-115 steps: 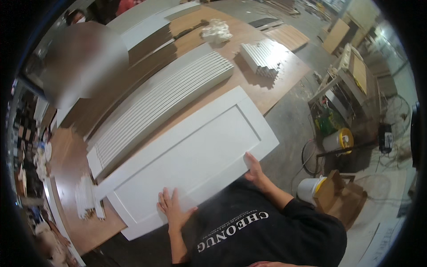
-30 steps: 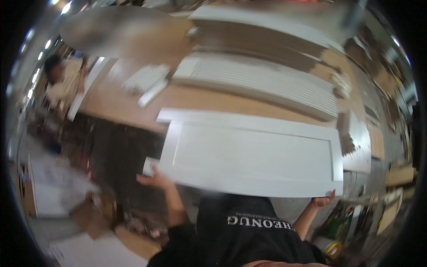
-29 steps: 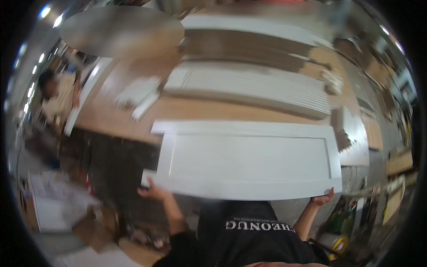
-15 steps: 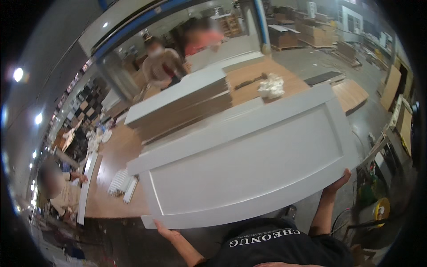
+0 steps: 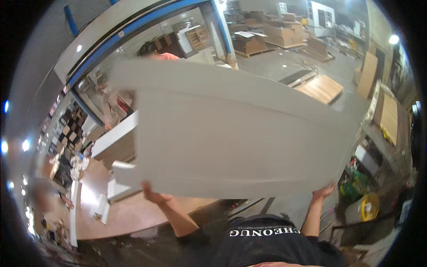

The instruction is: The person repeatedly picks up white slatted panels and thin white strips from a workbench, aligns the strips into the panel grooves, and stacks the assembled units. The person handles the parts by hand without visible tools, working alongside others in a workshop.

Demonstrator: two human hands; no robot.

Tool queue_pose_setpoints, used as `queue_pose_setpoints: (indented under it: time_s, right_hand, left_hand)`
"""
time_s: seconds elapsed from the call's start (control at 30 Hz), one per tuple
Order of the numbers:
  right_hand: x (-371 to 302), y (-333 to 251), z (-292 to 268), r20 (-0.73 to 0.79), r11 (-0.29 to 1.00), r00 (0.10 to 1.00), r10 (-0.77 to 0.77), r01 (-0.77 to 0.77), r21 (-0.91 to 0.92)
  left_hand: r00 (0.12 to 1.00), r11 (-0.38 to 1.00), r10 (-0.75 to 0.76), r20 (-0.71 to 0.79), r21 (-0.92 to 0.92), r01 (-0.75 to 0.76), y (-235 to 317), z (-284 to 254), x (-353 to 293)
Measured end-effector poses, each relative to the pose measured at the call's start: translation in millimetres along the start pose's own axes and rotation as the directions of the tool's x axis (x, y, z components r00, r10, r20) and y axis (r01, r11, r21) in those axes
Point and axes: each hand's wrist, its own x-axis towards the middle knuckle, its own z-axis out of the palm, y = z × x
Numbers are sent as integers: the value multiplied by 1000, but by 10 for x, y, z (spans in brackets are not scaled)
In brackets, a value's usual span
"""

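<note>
A large pale grey panel with a raised frame border, like a cabinet door (image 5: 240, 138), is held up in front of me, its broad face toward me. Motion smears its edges and the inner border shows only faintly. At its lower left corner, my left hand (image 5: 155, 194) is closed on the edge. My right hand (image 5: 324, 191) grips the lower right corner, its fingers partly hidden by the panel. Behind the panel's left end, a stack of white-topped boards (image 5: 113, 144) lies on the wooden worktable (image 5: 142, 213); the panel covers the rest of that stack.
White strips (image 5: 103, 209) lie on the table's left part. One person (image 5: 116, 104) stands across the table and another (image 5: 42, 196) is at its left end, beside a long white strip (image 5: 74, 213). Wooden boards (image 5: 322, 89) lie beyond the panel; a yellow-rimmed bucket (image 5: 369, 207) stands at right.
The panel has risen and tipped more upright, now hiding much of the board stack and the table. Both hands went up with it. My view has swung to the right.
</note>
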Motion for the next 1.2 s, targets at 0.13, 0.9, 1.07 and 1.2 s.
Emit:
queue_pose_setpoints:
  time_s: [0.13, 0.9, 1.07, 1.2]
  right_hand:
    - [180, 83, -319, -229, 995, 970, 81, -66, 75]
    - [1256, 602, -1950, -170, 759, 776, 607, -630, -163]
    - [1900, 753, -1995, 278, 719, 675, 683, -688, -97]
    - [2290, 975, -1954, 62, 726, 733, 678, -654, -210]
  left_hand:
    - [926, 952, -304, 224, 86, 292, -597, 960, -397]
    - [347, 656, -731, 588, 746, 118, -3546, 2527, -2511]
    - [373, 579, -799, 472, 771, 265, -4205, 2348, -3008]
    - [307, 439, -888, 343, 833, 338, -4682, 2238, -3209]
